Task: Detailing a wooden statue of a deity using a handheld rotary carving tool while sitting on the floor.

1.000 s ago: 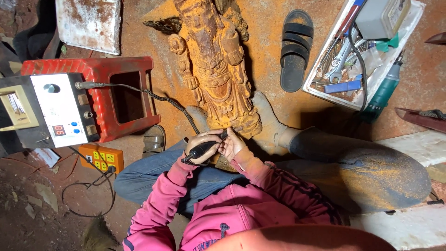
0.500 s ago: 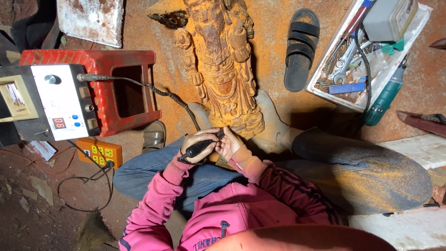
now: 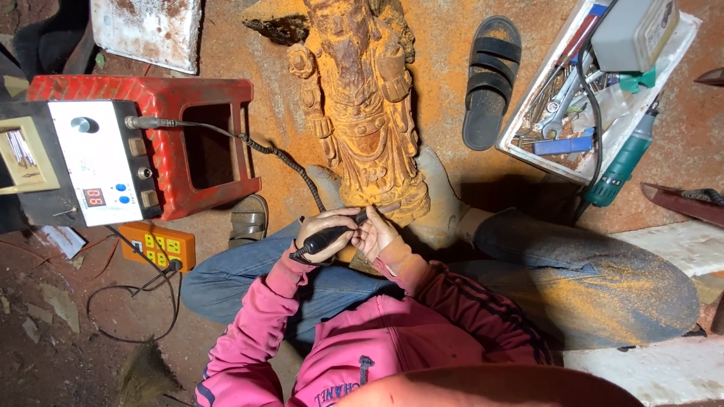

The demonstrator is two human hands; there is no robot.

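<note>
A carved wooden statue (image 3: 362, 113), dusted orange, lies on the floor in front of me. My left hand (image 3: 320, 240) grips a black rotary handpiece (image 3: 332, 235) whose tip sits at the statue's base. My right hand (image 3: 377, 232) rests right beside the tip, fingers against the base. A coiled black cable (image 3: 271, 154) runs from the handpiece to a white control box (image 3: 98, 162) with a red digit display. Two socked feet (image 3: 441, 200) brace the statue's base on either side.
The control box stands on a red plastic stool (image 3: 219, 143) at the left. An orange power strip (image 3: 158, 245) lies below it. A black sandal (image 3: 490, 83), a white tray (image 3: 554, 162) of tools and a green power tool (image 3: 626, 162) lie to the right.
Both hands stay at the statue's base with the handpiece. The view has drifted slightly, and nothing was picked up or let go.
</note>
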